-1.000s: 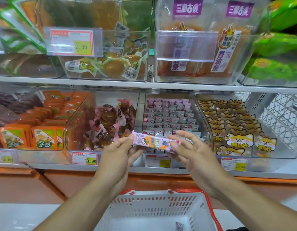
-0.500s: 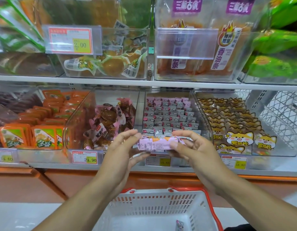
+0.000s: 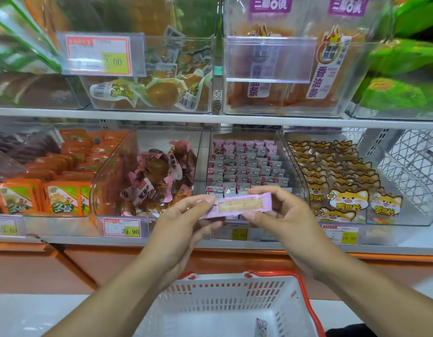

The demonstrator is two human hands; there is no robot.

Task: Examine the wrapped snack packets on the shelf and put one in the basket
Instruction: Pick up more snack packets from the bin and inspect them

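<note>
Two hands are at work before the shelf (image 3: 162,117): the left hand (image 3: 183,222) and the right hand (image 3: 281,215) each pinch one end of a single pink snack packet (image 3: 237,205), fingers curled on it, held level in front of the clear bin (image 3: 247,164) of like packets on the lower tier. The white basket (image 3: 234,295) with red rim is seen directly below, mouth up and apart from the packet. The step in hand is judged to be the reading of the packet's printed panel, which is turned toward the camera. It would be done well if the packet were kept flat and steady, gripped by the end seals only so the panel is not covered, and then released by one hand and lowered straight into the basket rather than dropped from height. The panel's print is too blurred to be read. The basket's near edge is cut off by the frame, and one small item (image 3: 261,325) on its floor cannot be identified. The price tag (image 3: 238,233) below the bin is partly hidden behind the hands.
</note>
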